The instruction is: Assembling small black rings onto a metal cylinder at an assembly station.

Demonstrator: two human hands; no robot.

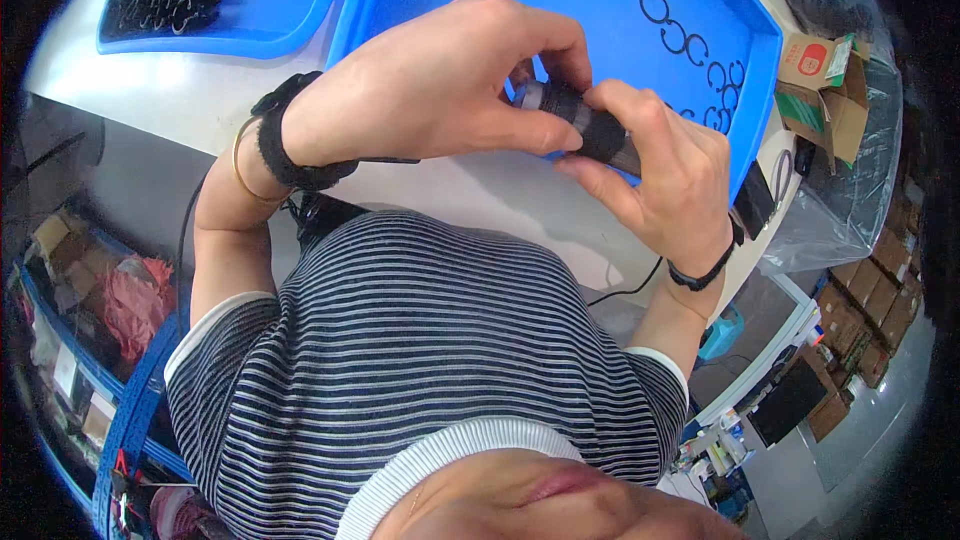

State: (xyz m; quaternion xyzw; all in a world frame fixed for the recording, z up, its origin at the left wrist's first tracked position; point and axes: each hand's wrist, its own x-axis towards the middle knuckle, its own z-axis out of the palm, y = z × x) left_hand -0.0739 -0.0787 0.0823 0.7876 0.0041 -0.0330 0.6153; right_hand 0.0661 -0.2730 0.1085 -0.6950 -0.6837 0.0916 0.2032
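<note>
Dark cylindrical piece (602, 134) is grasped by thumb and fingers of both left hand (450, 80) and right hand (665, 155), above the near side of a blue tray (600, 30); black open rings (733, 95) lie inside.

A long white worktable (130, 105) stretches across the room in bright light, soft shadows lying on its smooth, pale top. Over on the left I can see open shelving of blue metal bars (140, 410), with a crumpled pink plastic bag (138, 305) tucked among its loads. On the right side, brown cardboard boxes (870, 310) stand massed together near a smooth grey floor (850, 460). A dark rectangular panel (790, 400) shows close by, beside a jumble of small items (718, 455) too blurred to make out.
</note>
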